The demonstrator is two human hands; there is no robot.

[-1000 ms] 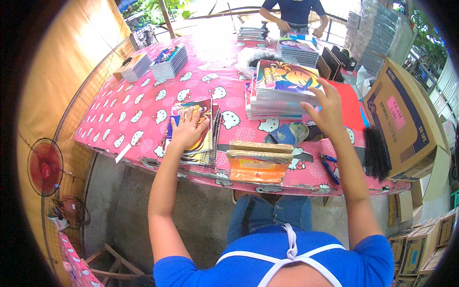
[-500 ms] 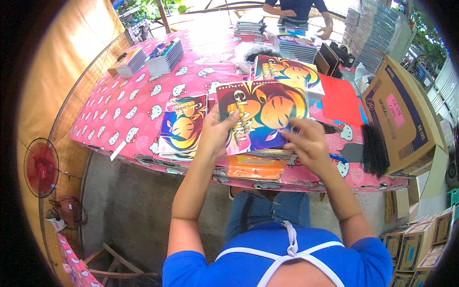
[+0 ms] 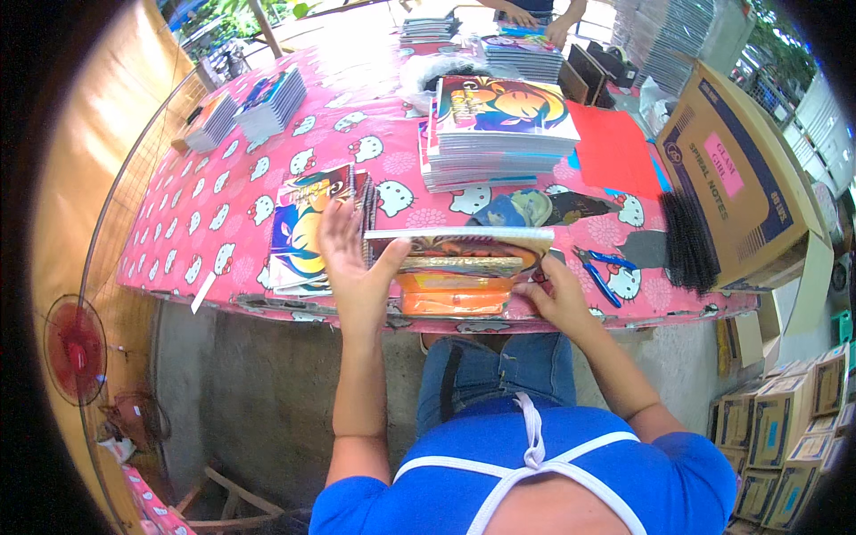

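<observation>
A spiral notebook [image 3: 459,235] is tilted nearly edge-on in front of me, above an orange plastic-wrapped pack [image 3: 455,296] at the table's near edge. My right hand [image 3: 560,299] pinches its right end. At its left end, my left hand [image 3: 357,272] has its fingers spread upward, with the thumb by the notebook's corner. Left of that hand lies a low pile of colourful notebooks [image 3: 299,227]. Beyond the held notebook stands a taller stack of similar notebooks [image 3: 504,160]. Blue-handled pliers [image 3: 602,278] rest to the right of my right hand.
A bundle of black spiral coils [image 3: 688,245] leans by a large carton [image 3: 744,183] at right. A red sheet [image 3: 615,147] lies beside the tall stack. More notebook stacks [image 3: 272,105] stand farther back. Across the patterned table [image 3: 227,192], another person's hands [image 3: 557,31] touch a stack.
The held notebook has gone from cover-up to nearly edge-on and come lower, over the orange pack. My left fingers have spread off its cover. The pliers and the tall stack now show more fully.
</observation>
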